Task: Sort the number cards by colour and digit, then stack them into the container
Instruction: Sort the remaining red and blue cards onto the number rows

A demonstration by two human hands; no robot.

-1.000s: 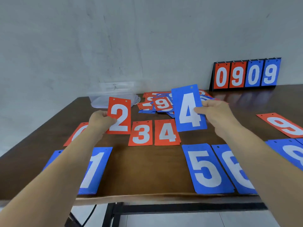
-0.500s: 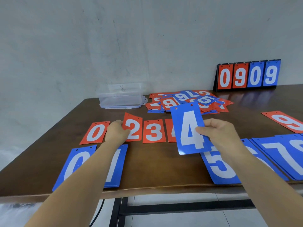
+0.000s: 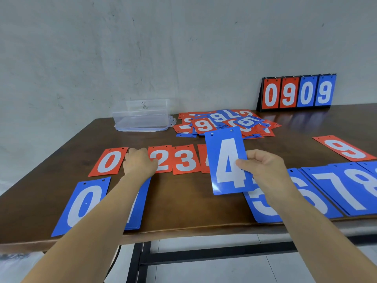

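One blue 4 (image 3: pixel 228 162) pinched in right hand (image 3: pixel 265 170), masking red 4 (image 3: pixel 204 158), left hand (image 3: pixel 138 164) on red 2 (image 3: pixel 164 160), grip unclear

Glossy blue 4 card (image 3: pixel 228 162), polished wooden table (image 3: pixel 183 205)

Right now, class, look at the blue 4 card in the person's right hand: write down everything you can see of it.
The blue 4 card is a glossy, thin rectangle, plastic-looking, with a large white 4 and two punched holes along its top edge. It is held upright, leaning slightly left, above the table, facing the camera. The right hand pinches its right edge, thumb on the front. It partly hides the red 4 card and the blue 5 card behind it.
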